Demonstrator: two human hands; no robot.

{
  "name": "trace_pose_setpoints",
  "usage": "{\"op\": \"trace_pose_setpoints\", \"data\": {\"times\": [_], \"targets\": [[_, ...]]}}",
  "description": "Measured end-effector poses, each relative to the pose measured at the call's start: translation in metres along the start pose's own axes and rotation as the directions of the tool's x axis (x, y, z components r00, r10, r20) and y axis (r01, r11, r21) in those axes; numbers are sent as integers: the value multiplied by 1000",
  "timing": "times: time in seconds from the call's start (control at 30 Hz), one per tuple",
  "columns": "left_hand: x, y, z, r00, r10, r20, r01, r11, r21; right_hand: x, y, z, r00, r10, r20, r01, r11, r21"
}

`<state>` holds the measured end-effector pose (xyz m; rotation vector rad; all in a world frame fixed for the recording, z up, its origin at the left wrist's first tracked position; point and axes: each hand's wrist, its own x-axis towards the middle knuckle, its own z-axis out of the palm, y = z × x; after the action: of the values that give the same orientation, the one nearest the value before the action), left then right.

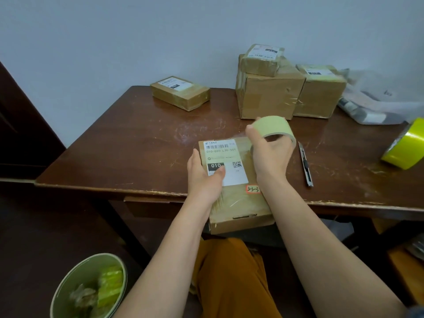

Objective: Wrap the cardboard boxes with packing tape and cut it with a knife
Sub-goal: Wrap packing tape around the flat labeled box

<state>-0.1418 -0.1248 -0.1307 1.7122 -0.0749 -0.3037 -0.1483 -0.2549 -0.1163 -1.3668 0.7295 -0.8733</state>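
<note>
- Head view: your left hand [205,177] lies on the cardboard box [231,180], fingers straight along its left edge and thumb pressed on the white label [226,162]. The box sits at the table's [137,143] near edge, and its near end overhangs that edge.
- Your right hand [268,154] grips the tape roll [274,129] just above the box's far right corner, thumb on the roll's outer face and fingers curled through the core. A thin clear film seems to run from the roll down to the box top; blur makes it hard to be sure.
- Risk, as I judge it: the overhanging end can tip or slide off if you pull the roll hard while the left hand presses only the middle. Keep that palm's weight down.
- Risk: the film may twist or stick to itself if the roll tilts, leaving wrinkles across the label.
- Risk: the knife [306,165] lies just right of your right-hand fingers, lengthwise on the table; I cannot tell if its blade is out, so reach for the handle.
- Around: beyond your fingers stand 1 flat wrapped box [180,92] at far left and 3 stacked boxes [268,92] straight ahead. A yellow tape roll [405,145] sits far right, with plastic-wrapped bundles [371,106] behind it.
- A green bin [91,288] with scraps stands on the floor below your left forearm. Nothing blocks the path to the knife.
</note>
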Motion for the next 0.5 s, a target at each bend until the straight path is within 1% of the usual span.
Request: {"op": "trace_pose_setpoints", "data": {"times": [0.03,0.07,0.1,0.27,0.33,0.5], "targets": [[0,1,0,1000,-8,-7,7,1000,-3,3,2,-1,996,64,-65,-61,997,43],[0,2,0,1000,-9,-14,9,1000,-2,6,4,-2,987,126,-101,-119,990,76],[0,2,0,1000,-8,-21,8,1000,0,10,6,-3,982,153,-108,-146,987,68],[1,1,0,999,-18,-39,18,1000,-5,18,12,-12,986,162,-23,-164,967,-198],[2,1,0,999,-24,-46,24,1000,-17,18,13,-14,989,145,-35,-149,943,-298],[1,0,0,998,-41,-43,39,999,-37,14,10,-17,985,161,-55,-170,919,-357]]}}
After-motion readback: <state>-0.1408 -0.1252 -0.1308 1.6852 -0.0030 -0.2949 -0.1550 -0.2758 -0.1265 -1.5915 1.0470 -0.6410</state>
